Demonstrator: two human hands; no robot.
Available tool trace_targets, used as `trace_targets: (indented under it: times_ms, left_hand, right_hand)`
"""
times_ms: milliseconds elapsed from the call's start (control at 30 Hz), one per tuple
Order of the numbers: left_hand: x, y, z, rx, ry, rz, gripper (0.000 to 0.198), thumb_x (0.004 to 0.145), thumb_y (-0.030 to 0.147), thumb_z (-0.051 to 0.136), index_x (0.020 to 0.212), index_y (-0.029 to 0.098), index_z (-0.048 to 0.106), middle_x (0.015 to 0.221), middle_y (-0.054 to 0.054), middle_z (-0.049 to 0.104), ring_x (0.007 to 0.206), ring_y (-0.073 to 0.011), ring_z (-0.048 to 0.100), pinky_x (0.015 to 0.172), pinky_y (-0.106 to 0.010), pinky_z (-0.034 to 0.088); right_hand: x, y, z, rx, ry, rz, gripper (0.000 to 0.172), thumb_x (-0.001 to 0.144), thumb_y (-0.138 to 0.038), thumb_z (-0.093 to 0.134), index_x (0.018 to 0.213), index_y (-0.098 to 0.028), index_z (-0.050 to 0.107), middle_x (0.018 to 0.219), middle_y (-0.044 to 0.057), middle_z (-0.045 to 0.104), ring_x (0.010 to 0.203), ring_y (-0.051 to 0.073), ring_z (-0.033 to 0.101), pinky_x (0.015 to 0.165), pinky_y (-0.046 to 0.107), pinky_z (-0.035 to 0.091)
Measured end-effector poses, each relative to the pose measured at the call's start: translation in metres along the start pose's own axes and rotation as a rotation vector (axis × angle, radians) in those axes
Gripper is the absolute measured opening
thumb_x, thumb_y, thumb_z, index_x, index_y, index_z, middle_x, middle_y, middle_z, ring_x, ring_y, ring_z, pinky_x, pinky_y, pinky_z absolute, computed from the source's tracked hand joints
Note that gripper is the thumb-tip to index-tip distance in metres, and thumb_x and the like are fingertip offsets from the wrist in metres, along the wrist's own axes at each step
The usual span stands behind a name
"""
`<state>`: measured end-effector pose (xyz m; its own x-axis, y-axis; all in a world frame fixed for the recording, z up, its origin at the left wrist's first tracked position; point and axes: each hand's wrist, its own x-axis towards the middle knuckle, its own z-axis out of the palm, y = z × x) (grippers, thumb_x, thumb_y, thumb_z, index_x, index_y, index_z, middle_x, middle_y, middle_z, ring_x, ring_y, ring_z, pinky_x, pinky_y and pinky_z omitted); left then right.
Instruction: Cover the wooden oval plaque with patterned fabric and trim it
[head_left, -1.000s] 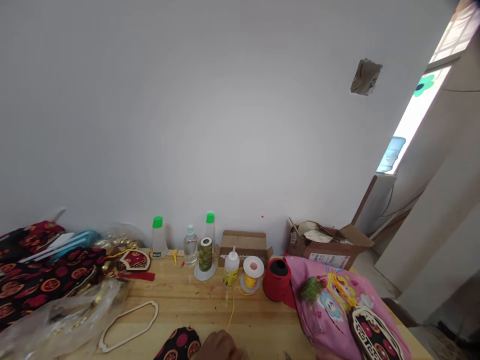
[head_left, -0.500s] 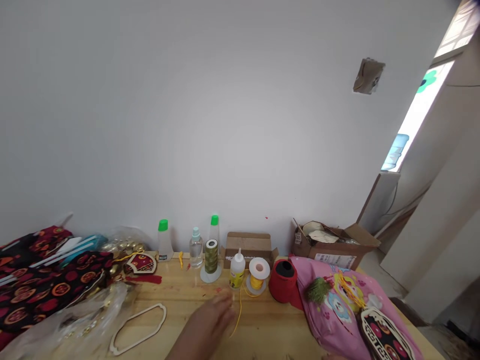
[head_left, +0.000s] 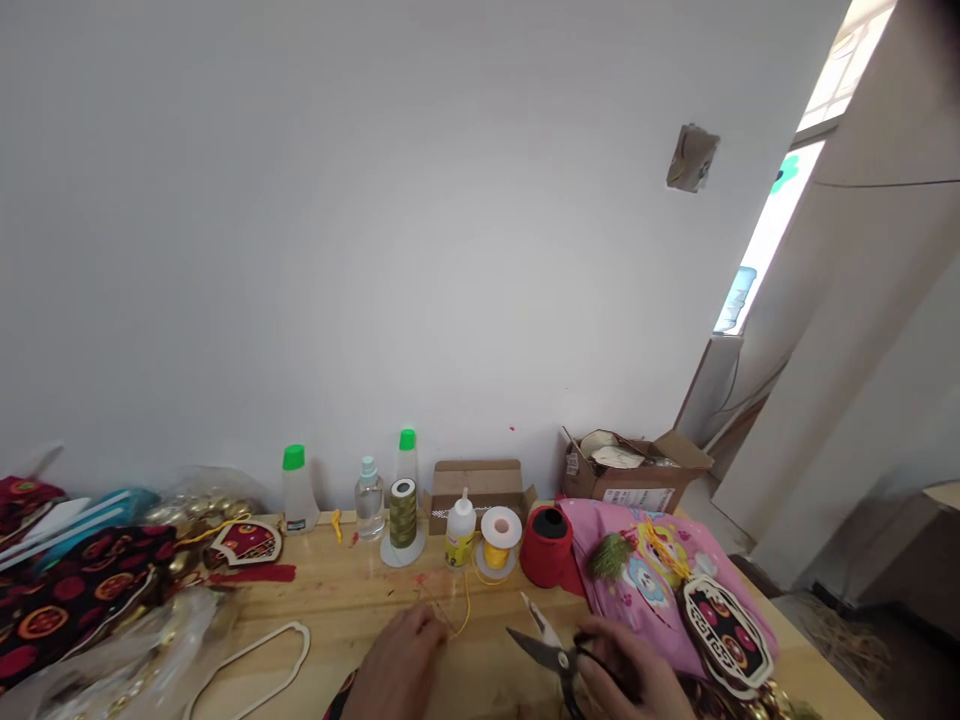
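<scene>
Fingers (head_left: 431, 628) of the left hand (head_left: 401, 665) now pinch down on the loose yellow cord (head_left: 463, 608) where it trails across the desk (head_left: 352, 600); half a second ago that hand was only reaching toward the cord, and a second ago it lay low at the near edge. Newer still is the right hand (head_left: 637, 680), which was out of sight before and now comes in from the lower right, its fingers clenched through the handles of a pair of scissors (head_left: 544, 645). The blades stand open, tips pointing up and left toward the cord, near it but not yet around it. My reading is that a cut of the cord is being lined up: one hand holds the strand taut, the other brings the blades to it. The cord itself runs back from the left fingers to the yellow cord spool (head_left: 499, 535), which stands between the small glue bottle (head_left: 460, 530) and the red thread cone (head_left: 549, 545). Behind these the olive thread spool (head_left: 403, 512) and the green-capped bottles (head_left: 296, 490) stand as before. The pink cartoon-print bag (head_left: 652, 590) lies just beyond the right hand, a patterned black-and-red ornament (head_left: 724, 632) on top of it, and a pale frame cut-out (head_left: 259, 662) rests at the left.
</scene>
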<state>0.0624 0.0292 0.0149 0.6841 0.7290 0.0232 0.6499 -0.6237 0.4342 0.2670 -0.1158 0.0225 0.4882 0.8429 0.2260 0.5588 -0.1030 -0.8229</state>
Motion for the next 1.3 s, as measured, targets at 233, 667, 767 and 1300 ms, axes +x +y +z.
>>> trace_targets:
  times_ms: [233,667,767,1300]
  left_hand:
    - [-0.007,-0.007,0.003,-0.047,0.102,0.046,0.032,0.076,0.012,0.035,0.093,0.020,0.062,0.100,-0.007,0.063,0.094,-0.0177,0.056,0.085,-0.030,0.042]
    - [0.019,0.068,0.108,-0.019,-0.211,0.424,0.053,0.075,0.043,0.045,0.115,0.009,0.052,0.121,-0.019,0.048,0.111,-0.0306,0.045,0.090,-0.039,0.043]
    - [0.016,0.070,0.113,-0.030,-0.189,0.413,0.052,0.077,0.046,0.040,0.117,0.014,0.051,0.119,-0.014,0.052,0.109,-0.0272,0.048,0.088,-0.035,0.045]
    - [0.009,0.035,0.103,0.087,0.025,0.363,0.056,0.079,0.043,0.040,0.119,0.005,0.045,0.127,-0.022,0.041,0.116,-0.0353,0.037,0.092,-0.047,0.038]
  right_hand:
    - [0.048,-0.033,0.011,-0.381,-0.169,-0.199,0.029,0.061,-0.015,0.058,0.089,-0.020,0.064,0.082,0.004,0.062,0.078,0.020,0.057,0.071,0.028,0.043]
    - [-0.008,-0.036,-0.050,-0.164,0.160,-0.235,0.062,0.063,-0.028,0.067,0.121,-0.027,0.046,0.106,0.006,0.056,0.103,0.026,0.050,0.087,0.034,0.040]
    - [-0.021,-0.023,-0.056,-0.076,0.175,-0.182,0.072,0.058,-0.032,0.071,0.124,-0.025,0.043,0.116,0.008,0.054,0.117,0.031,0.037,0.094,0.042,0.032]
    - [-0.031,-0.026,-0.046,-0.093,0.233,-0.215,0.059,0.064,-0.019,0.066,0.120,-0.023,0.048,0.119,0.007,0.054,0.116,0.028,0.040,0.086,0.031,0.043]
